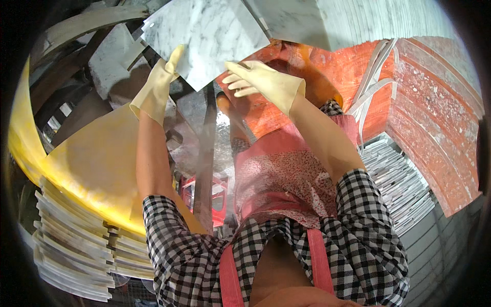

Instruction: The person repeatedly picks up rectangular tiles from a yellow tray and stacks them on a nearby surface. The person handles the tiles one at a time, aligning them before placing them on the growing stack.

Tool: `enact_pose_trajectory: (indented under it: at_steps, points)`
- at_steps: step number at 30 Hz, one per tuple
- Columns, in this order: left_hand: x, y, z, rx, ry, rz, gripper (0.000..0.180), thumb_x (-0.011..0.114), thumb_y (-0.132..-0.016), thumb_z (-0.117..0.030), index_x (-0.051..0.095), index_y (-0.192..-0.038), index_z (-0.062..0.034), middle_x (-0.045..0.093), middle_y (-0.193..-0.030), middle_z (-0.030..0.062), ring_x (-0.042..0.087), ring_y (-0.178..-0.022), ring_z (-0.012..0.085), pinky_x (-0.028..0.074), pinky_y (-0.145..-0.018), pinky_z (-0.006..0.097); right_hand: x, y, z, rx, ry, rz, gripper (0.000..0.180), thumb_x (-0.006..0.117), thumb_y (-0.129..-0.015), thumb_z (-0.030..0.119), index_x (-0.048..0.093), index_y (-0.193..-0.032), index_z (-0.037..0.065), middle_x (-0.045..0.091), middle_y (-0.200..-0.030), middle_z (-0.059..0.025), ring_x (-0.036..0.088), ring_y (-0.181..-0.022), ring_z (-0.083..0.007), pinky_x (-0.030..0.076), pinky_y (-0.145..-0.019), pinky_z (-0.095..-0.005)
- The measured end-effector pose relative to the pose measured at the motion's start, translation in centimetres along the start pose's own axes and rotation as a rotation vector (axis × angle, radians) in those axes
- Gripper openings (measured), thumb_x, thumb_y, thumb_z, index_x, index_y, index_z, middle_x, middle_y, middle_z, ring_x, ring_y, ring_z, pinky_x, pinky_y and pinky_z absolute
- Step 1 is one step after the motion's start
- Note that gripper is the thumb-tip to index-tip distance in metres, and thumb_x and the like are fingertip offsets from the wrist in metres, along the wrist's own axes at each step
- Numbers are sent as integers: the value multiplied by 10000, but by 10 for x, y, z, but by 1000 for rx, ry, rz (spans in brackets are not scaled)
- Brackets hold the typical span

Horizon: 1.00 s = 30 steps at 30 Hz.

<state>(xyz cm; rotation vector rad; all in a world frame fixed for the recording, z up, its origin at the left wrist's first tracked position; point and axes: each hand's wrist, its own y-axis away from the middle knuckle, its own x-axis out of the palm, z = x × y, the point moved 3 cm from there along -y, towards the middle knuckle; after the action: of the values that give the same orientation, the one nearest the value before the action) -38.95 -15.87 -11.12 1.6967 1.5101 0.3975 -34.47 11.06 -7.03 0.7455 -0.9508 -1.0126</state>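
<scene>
We are looking at a workshop, apparently one working with stone or stone-look sheets. We see a white, grey-veined, straight-edged panel [202, 38] beside a large pale slab with streaked grey markings [378, 20]. Near us stand a stack of thin, pale, layered sheets [74, 245] and a pile of narrow greyish-white strips [401, 179]. Ridged orange-red panels [434, 123] carry white splashes, and the pink-red cloth apron [286, 176] is heavily speckled. Cream rubber gloves [270, 84] and a curved yellow sheet [99, 158] also suit messy manual work.
</scene>
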Motion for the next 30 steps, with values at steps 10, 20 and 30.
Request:
enact_pose_trajectory:
  at_steps: [10, 20, 30]
  points:
    - [0, -48, -40, -87, 574, -155, 738, 656, -947, -530, 478, -1460, -30, 590, -1379, 113, 552, -1264, 259, 466, -1046, 382, 13, -64, 7, -86, -723, -34, 533, 577, -1008, 135, 377, -1481, -9, 516, -1459, -123, 563, -1297, -265, 457, -1106, -520]
    - [23, -58, -54, -56, 589, -331, 797, 702, -895, -580, 489, -1436, -36, 529, -1429, 120, 504, -1305, 264, 439, -1090, 405, -6, -76, 10, -135, -568, -161, 646, 564, -1003, 400, 397, -1487, 5, 579, -1375, -181, 632, -1200, -275, 547, -977, -410]
    - [-5, -70, -115, -193, -1055, -146, 824, 314, -993, -687, 742, -1038, 17, 703, -1071, 279, 648, -1100, 424, 497, -949, 461, -28, -41, 28, -76, -438, -55, 897, 449, -1014, 612, 239, -1539, -85, 535, -1351, -325, 627, -1200, -356, 558, -977, -396]
